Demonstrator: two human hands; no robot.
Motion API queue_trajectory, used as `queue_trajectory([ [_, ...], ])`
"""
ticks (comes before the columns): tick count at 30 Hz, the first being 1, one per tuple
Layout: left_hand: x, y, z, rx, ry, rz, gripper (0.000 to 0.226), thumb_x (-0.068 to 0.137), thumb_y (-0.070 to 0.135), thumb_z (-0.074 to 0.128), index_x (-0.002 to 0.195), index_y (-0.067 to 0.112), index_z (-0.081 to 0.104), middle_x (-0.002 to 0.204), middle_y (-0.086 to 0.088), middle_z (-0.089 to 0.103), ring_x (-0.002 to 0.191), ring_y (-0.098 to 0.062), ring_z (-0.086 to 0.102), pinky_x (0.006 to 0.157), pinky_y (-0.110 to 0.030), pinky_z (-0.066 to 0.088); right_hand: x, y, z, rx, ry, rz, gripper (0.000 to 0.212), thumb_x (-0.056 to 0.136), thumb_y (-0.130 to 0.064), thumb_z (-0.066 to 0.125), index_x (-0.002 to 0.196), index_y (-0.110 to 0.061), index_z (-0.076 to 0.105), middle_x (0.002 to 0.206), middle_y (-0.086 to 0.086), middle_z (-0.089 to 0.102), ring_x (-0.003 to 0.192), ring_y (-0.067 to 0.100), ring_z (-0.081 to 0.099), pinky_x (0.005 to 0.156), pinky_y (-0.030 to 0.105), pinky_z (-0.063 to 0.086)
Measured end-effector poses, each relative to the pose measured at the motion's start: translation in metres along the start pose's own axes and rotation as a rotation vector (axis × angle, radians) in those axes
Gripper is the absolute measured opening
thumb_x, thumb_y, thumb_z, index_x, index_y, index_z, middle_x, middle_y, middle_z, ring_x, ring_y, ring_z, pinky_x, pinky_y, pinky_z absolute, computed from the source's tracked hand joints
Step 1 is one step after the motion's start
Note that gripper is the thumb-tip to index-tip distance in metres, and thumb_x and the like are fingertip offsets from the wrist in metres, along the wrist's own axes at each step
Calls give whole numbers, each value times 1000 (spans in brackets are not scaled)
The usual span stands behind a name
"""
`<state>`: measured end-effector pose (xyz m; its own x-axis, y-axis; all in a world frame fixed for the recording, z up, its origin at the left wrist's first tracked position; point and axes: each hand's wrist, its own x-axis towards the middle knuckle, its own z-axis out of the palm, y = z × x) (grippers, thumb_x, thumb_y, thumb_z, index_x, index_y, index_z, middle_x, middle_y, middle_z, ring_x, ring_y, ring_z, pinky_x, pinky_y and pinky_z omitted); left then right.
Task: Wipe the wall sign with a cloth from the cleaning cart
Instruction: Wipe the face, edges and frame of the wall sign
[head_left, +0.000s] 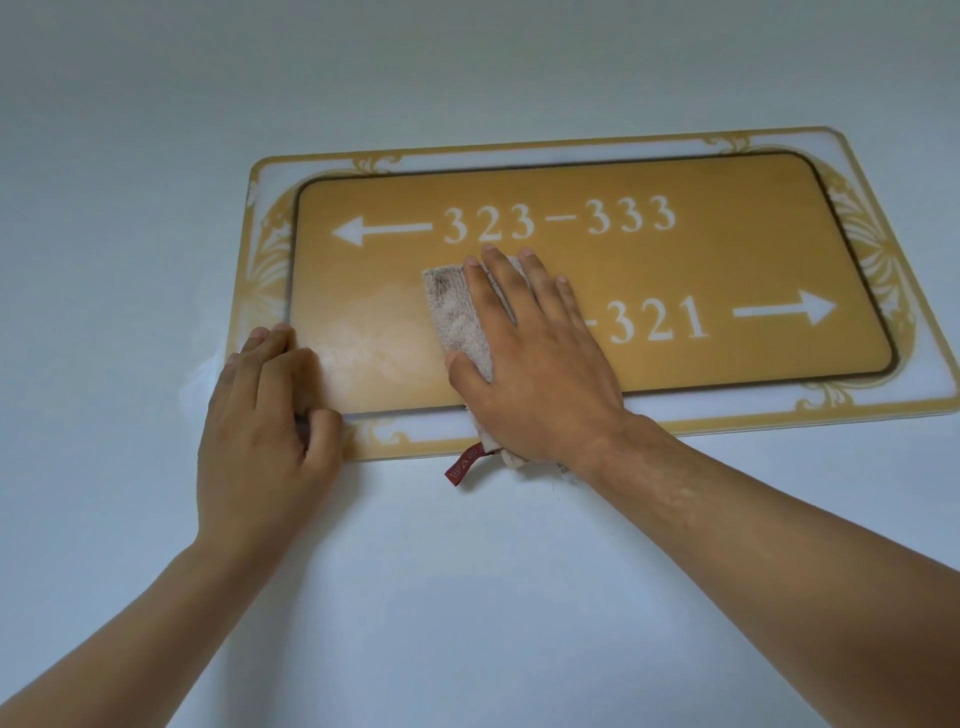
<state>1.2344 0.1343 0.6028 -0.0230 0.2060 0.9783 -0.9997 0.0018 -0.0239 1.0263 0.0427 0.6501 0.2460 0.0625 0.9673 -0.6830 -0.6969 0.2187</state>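
A gold wall sign (727, 249) with white arrows and room numbers hangs on the pale wall, framed by a white border with gold ornament. My right hand (535, 364) lies flat with straight fingers on a beige folded cloth (457, 317), pressing it against the middle of the sign. A red tag (462, 465) on the cloth hangs below the sign's lower edge. My left hand (265, 415) rests on the sign's lower left corner, its fingers partly curled against the border, holding nothing.
A plain pale wall (467, 597) surrounds the sign on all sides. A faint light smear (374, 332) shows on the gold panel to the left of the cloth.
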Motion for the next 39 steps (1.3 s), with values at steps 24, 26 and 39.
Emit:
queue_trajectory([
  [24,9,86,47,66,-132,172,62,86,23,31,141,5,52,157,-15,38,150,-28,27,124,-48,17,-5,17,-3,-49,48,93,75,97,-53,27,161,-18,7,169,0,2,154,27,-1,124,48,3],
  [26,9,86,47,75,-130,174,62,86,23,31,141,5,52,157,-15,38,150,-28,27,123,-48,18,-7,22,-5,-50,50,94,75,97,-53,28,161,-18,8,169,0,3,154,27,0,124,48,3],
  [39,8,87,49,130,-98,189,59,84,22,34,137,5,53,155,-17,41,148,-30,30,121,-51,22,-13,41,-13,-64,24,70,75,97,-53,28,161,-19,8,169,-1,1,154,26,-1,124,48,1],
])
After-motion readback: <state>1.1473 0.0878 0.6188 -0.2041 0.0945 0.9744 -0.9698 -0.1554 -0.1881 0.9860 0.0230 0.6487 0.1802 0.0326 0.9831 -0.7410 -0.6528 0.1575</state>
